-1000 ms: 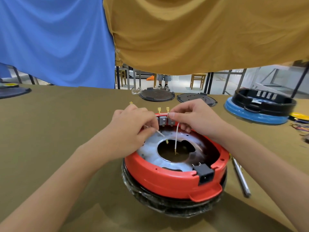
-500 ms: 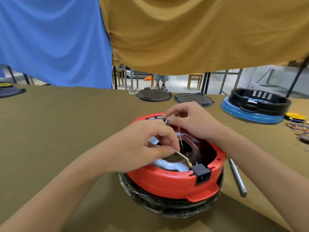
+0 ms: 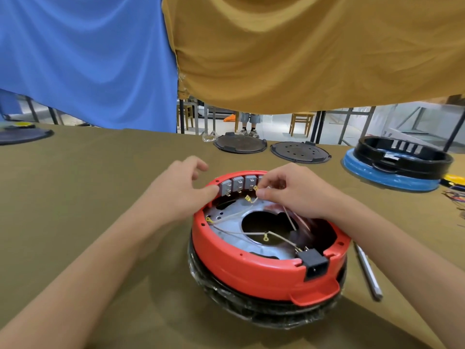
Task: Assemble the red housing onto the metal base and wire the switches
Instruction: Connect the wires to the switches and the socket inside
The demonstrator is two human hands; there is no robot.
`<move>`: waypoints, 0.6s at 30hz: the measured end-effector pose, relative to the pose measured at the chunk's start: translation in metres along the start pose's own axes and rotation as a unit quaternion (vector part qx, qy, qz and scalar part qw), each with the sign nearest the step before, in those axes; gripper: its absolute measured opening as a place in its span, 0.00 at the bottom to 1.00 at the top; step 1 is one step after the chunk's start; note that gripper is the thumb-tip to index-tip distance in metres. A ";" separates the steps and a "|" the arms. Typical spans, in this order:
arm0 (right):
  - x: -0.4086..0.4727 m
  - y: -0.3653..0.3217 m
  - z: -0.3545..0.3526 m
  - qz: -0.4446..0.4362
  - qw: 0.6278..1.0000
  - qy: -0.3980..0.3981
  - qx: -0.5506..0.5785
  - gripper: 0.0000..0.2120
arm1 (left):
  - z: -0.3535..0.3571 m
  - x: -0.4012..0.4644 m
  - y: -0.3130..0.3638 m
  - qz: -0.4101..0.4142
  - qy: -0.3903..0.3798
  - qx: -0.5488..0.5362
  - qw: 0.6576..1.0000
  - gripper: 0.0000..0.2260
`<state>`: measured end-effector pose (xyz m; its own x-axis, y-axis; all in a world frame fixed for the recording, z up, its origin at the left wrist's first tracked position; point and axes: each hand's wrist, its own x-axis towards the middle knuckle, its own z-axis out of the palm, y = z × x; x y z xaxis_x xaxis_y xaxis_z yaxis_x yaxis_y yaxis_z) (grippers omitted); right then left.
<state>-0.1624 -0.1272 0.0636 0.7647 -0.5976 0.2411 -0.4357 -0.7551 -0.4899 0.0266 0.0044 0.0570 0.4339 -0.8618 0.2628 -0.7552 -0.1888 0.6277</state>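
While the olive-brown cloth over the table (image 3: 75, 197) gives a soft, non-slip bed across the whole lower frame, the red housing (image 3: 251, 270) sits just right of centre, already seated over the metal base (image 3: 226, 222), whose dull silver plate with its round central hole shows inside the ring. Glossy moulded plastic, the housing is turned so its black socket (image 3: 314, 263) faces the near edge and the row of grey switches (image 3: 239, 183) lines the far wall, I would guess to keep the terminals within reach of both hands.

At the upper left of the ring, the left hand (image 3: 181, 190) steadies the rim, thumb tip pressed against the outermost switch, the other fingers loosely curled above it and holding nothing. Opposite it, the right hand (image 3: 294, 192) pinches a thin pale wire (image 3: 289, 217) between thumb and forefinger, its small brass terminal (image 3: 256, 188) held right by the third switch's tab, seemingly for pushing on. More slack wires trail across the plate, brass lugs lying loose.

A slim metal rod (image 3: 367, 273) lies on the cloth at the housing's right.
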 end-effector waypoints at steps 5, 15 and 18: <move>-0.001 -0.004 -0.001 0.020 1.000 -0.018 0.011 0.10 | 0.010 0.004 -0.003 0.003 -0.013 -0.067 0.998 0.07; -0.009 -0.020 -0.017 -0.019 0.983 -0.072 -0.165 0.09 | -0.001 0.003 0.001 0.084 -0.112 -0.113 0.984 0.07; -0.017 -0.017 -0.011 -0.069 0.978 -0.055 -0.186 0.07 | -0.004 0.003 0.003 0.095 -0.125 -0.073 0.985 0.07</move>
<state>-0.1734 -0.1069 0.0772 0.8665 -0.4650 0.1816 -0.4510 -0.8851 -0.1145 0.0279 0.0037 0.0626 0.1422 -0.9676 0.2089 -0.7245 0.0421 0.6880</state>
